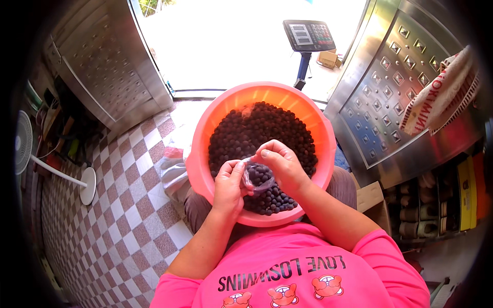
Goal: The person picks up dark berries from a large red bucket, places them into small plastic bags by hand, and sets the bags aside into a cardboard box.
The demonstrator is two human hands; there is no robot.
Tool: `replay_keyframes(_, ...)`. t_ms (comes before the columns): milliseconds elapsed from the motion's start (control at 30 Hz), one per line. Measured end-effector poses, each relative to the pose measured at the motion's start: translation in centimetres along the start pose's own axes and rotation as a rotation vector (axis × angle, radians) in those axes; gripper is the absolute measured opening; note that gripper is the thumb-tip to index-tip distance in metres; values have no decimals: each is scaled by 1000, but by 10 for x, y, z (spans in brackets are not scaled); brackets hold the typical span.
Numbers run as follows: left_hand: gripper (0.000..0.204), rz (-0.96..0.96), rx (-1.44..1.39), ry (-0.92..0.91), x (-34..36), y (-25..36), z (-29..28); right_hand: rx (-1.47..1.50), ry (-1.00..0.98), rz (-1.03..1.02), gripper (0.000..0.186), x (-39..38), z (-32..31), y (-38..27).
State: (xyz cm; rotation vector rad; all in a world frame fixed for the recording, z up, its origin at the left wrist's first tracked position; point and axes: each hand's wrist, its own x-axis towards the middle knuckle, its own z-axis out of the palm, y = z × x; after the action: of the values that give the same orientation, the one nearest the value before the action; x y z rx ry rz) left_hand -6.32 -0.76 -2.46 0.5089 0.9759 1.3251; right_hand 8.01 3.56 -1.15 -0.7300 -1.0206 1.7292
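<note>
A big pink-orange plastic basin (197,174) rests on my lap, filled with many small round dark purple berries or balls (267,128); I cannot tell which. Over the near half of it, both hands hold a small clear plastic bag (251,179) with some dark round pieces showing in or behind it. My left hand (229,185) pinches the bag's left edge between thumb and fingers. Opposite, my right hand (282,164) is closed with thumb against forefinger at the bag's upper right rim.
Past the basin stands a scale with a display head (309,36) on a post, in a bright doorway. Metal doors (380,97) flank it; a towel (441,95) hangs on the right one. A cardboard box (371,197) and shoe rack (426,205) are right, a white fan (87,185) left.
</note>
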Motion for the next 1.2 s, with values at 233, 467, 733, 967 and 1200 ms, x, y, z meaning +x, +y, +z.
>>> replay_keyframes(233,12,28,3,-49,2,-3,-5,-1015,15,-35,13,-31,-44,-29)
replay_keyframes(467,12,34,5,-42,2,-7,-6,-1768,-218,9,42,-80,-32,-15)
replay_keyframes(733,11,31,16,-44,2,-5,-6,-1663,-228,-31,28,-79,-32,8)
replay_keyframes(967,11,29,15,-37,2,-3,-5,-1638,-291,32,22,-73,-30,7)
replay_keyframes(1200,10,30,1,-33,3,-4,-5,-1644,-182,68,22,-66,-34,11)
